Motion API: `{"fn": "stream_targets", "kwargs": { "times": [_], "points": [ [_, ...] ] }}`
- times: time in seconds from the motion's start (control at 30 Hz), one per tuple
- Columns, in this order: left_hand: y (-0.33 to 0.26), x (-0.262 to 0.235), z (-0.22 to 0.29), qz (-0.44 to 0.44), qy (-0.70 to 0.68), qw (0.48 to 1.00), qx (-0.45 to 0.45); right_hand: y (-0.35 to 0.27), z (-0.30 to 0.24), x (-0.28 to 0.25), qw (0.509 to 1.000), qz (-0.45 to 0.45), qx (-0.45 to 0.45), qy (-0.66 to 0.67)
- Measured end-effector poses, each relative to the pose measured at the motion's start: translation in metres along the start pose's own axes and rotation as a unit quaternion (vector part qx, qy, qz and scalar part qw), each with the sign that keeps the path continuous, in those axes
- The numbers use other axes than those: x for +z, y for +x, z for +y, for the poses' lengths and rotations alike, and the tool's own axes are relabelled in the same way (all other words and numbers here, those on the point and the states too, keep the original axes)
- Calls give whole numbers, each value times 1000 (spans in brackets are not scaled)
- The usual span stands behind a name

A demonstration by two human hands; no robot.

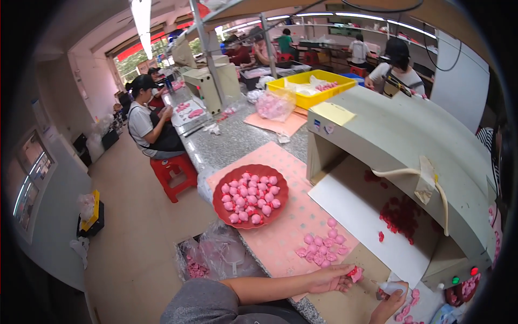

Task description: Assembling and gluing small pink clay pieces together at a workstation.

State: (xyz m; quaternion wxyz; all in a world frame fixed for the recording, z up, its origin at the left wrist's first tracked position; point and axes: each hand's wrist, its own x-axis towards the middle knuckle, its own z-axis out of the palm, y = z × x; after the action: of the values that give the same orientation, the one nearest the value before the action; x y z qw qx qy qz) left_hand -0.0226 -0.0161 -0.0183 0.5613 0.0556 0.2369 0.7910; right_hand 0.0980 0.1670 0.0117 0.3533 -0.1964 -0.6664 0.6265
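**Pink parts everywhere at the workshop bench**

Busy factory room, long speckled grey counter (pixel 237 135) running away from the camera, with strip lights overhead and other people sitting at benches further back.

Down at the bottom edge, the left hand (pixel 329 278) has its fingers pinched shut around one small pink-and-red piece (pixel 355 274), held just above the counter's near edge. The right hand (pixel 391 302) is just beside it, curled closed around a small white squeeze bottle (pixel 389 289) whose tip points toward that piece. Bottle and piece are near each other, but I can't tell if they actually touch.

Just behind the left hand there's a loose heap of pink pieces (pixel 322 249) lying on a pale pink mat (pixel 291 216). Further up the same mat sits a round red dish (pixel 250 196) full of more of those pink pieces. A few more pink ones (pixel 406 310) lie by the right hand.

To the right is a big beige box-shaped hood (pixel 410 135), open at the front, with a white sheet (pixel 361 216) inside and a scatter of dark red bits (pixel 402 216) on it. A yellow bin (pixel 318 86) sits behind on the counter. Off to the left a person in a dark cap (pixel 148 121) sits on a red stool (pixel 175 174), and a clear plastic bag (pixel 216 256) hangs below the counter edge.
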Motion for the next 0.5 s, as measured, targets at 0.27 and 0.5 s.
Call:
{"fn": "stream_targets", "kwargs": {
  "times": [0.27,0.5],
  "points": [
    [-18,-2,16,44,20,998,30,16,-18,37,983,-104,-147,-42],
    [-5,9,6,68,16,997,27,12,-23,18,979,-97,-153,-91]
  ]
}}
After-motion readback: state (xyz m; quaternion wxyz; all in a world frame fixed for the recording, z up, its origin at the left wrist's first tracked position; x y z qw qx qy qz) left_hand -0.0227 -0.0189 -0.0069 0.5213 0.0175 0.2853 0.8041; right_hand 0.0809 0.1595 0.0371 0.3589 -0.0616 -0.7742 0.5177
